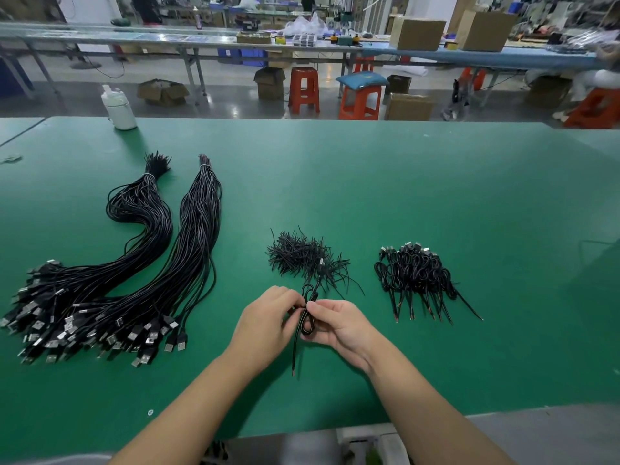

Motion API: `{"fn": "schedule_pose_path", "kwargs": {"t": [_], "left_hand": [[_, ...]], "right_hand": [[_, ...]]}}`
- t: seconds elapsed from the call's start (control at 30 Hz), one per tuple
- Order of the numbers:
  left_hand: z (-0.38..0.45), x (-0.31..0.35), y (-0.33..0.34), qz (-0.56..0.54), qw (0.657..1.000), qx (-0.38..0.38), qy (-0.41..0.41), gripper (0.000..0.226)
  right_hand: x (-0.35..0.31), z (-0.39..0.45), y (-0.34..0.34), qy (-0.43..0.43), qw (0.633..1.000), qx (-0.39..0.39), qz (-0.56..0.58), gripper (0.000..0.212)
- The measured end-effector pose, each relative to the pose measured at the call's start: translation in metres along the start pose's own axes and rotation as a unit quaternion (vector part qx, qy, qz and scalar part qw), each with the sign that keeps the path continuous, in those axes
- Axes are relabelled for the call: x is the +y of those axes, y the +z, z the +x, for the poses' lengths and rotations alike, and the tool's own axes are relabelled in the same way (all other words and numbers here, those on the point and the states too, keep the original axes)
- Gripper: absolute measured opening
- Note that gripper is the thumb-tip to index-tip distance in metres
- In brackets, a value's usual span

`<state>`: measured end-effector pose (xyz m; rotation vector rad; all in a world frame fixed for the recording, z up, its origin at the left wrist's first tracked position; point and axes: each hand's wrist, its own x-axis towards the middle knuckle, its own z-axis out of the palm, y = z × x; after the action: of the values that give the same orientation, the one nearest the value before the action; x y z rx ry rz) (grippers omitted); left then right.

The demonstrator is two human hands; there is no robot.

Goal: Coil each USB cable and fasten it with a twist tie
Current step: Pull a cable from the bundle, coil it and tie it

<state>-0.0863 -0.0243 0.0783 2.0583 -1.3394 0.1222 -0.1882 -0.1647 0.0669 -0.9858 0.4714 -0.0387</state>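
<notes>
Dozens of tied coils (416, 270) done; both uncoiled bundles (141, 263) remain (plenty), my left hand (268, 317) and right hand (339, 325) pinching one coiled cable (307, 317).

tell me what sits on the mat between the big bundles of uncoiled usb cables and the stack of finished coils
In the head view, the loose pile of twist ties lies between the uncoiled bundles and the finished coils, with bare green mat around it.

left hand (268, 317) and right hand (339, 325) pinch a coiled cable (307, 313) at its middle | twist ties (302, 255) just beyond | tied coils (416, 273) right | uncoiled bundles (134, 263) left | green tabletop (436, 182)
</notes>
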Motion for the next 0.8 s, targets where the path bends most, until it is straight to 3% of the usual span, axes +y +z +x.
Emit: {"fn": "schedule_pose_path", "kwargs": {"t": [0.07, 0.13, 0.23, 0.3, 0.4, 0.47, 0.53, 0.63, 0.73, 0.8], "left_hand": [[0.001, -0.003, -0.003, 0.063, 0.995, -0.002, 0.074, 0.007], [0.001, -0.005, -0.005, 0.067, 0.994, 0.0, 0.086, 0.002], [0.002, 0.0, -0.006, -0.089, 0.991, 0.012, -0.103, 0.009], [0.007, 0.0, -0.006, -0.163, 0.964, -0.011, -0.211, 0.016], [0.014, 0.002, -0.008, -0.255, 0.924, -0.063, -0.276, 0.016], [0.016, 0.003, -0.009, -0.331, 0.893, -0.073, -0.296, 0.013], [0.018, 0.005, -0.009, -0.341, 0.891, -0.079, -0.29, 0.013], [0.019, 0.008, -0.008, -0.257, 0.929, -0.08, -0.252, 0.019], [0.018, 0.013, -0.01, -0.117, 0.978, -0.074, -0.154, 0.023], [0.017, 0.015, -0.014, -0.051, 0.994, -0.071, -0.072, 0.018]], "right_hand": [[-0.001, -0.001, 0.0, 0.02, 1.0, 0.01, -0.009, 0.026], [-0.003, -0.002, 0.002, 0.025, 0.998, 0.035, -0.043, 0.035], [-0.005, 0.001, 0.003, -0.071, 0.967, 0.143, -0.2, 0.045], [-0.009, -0.001, -0.002, -0.217, 0.881, 0.2, -0.371, 0.044], [-0.016, -0.004, -0.009, -0.344, 0.735, 0.084, -0.579, 0.043], [-0.018, -0.005, -0.008, -0.35, 0.704, 0.043, -0.616, 0.033], [-0.02, -0.006, -0.004, -0.333, 0.733, 0.066, -0.589, 0.025], [-0.023, -0.008, 0.002, -0.26, 0.802, 0.115, -0.526, 0.019], [-0.023, -0.009, 0.005, -0.215, 0.843, 0.122, -0.477, 0.014], [-0.023, -0.011, 0.005, -0.196, 0.871, 0.11, -0.438, 0.015]]}}
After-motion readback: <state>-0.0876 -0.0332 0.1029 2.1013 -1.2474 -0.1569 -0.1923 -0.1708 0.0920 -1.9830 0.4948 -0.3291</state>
